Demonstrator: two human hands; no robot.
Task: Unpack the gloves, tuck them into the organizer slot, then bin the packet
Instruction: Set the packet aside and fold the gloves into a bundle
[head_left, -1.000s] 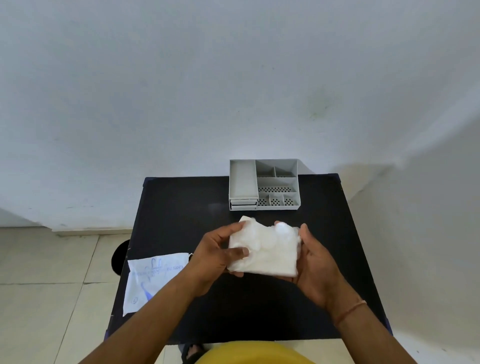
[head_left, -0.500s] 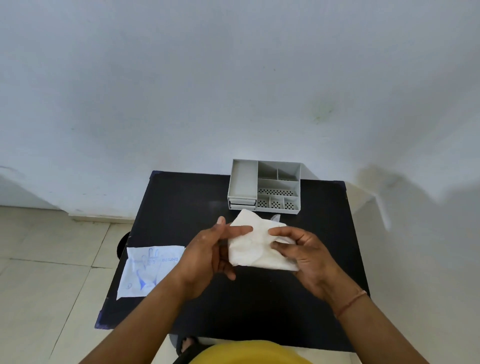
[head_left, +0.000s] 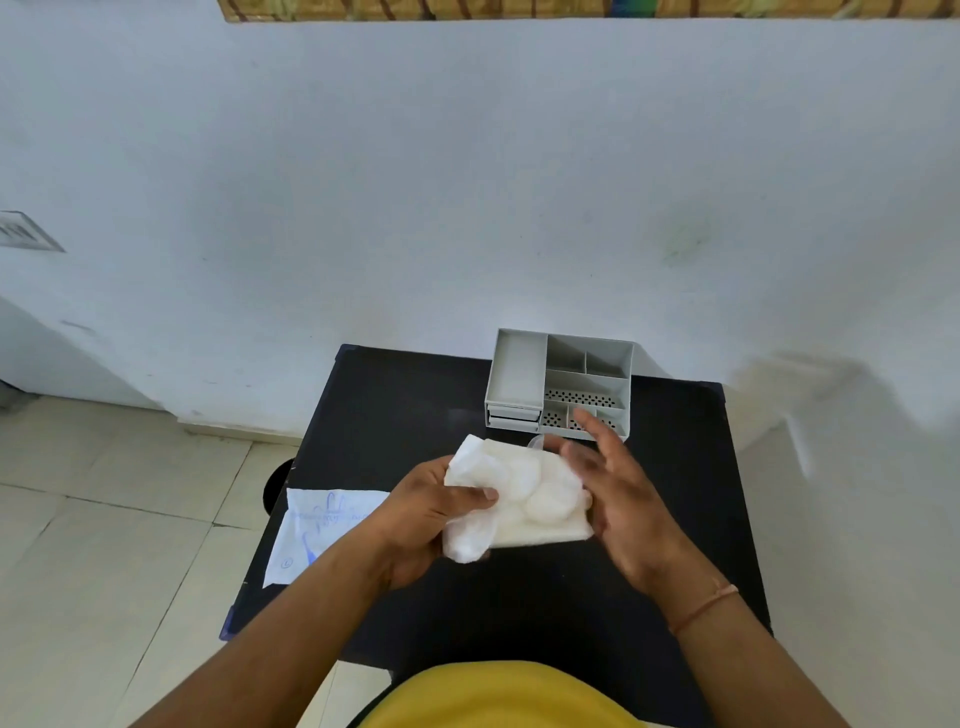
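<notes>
Soft, even daylight fills the scene; the white wall (head_left: 467, 182) is bright without glare. The right hand (head_left: 613, 499) is smeared by motion blur at its fingers. Beyond it to the right, faint blurred shadows fall on the wall. Straight edges bow toward the frame's borders.

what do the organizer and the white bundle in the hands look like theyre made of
Organizer: looks like rigid grey plastic, matte, with thin moulded dividers and perforated panels. White bundle: soft and thin, probably paper wrap or latex, crumpling under the left hand; which one is unclear.
</notes>
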